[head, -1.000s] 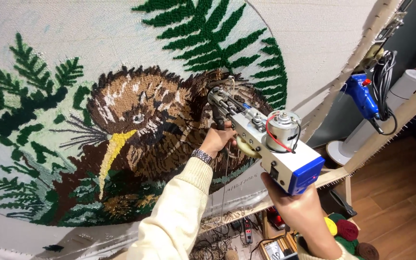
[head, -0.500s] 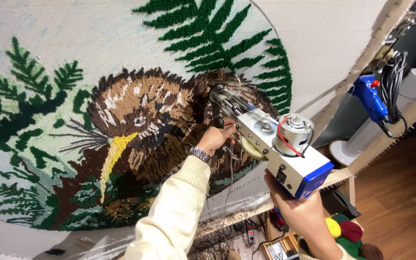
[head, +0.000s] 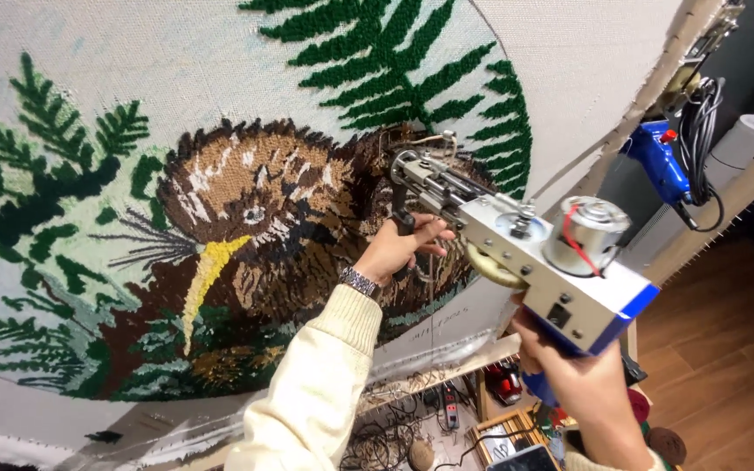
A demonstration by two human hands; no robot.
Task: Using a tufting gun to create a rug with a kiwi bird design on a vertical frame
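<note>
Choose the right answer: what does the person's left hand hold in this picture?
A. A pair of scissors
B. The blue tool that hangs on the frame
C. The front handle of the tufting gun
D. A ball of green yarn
C: the left hand grips the black front handle of the tufting gun, close to the brown bird on the rug.
</note>
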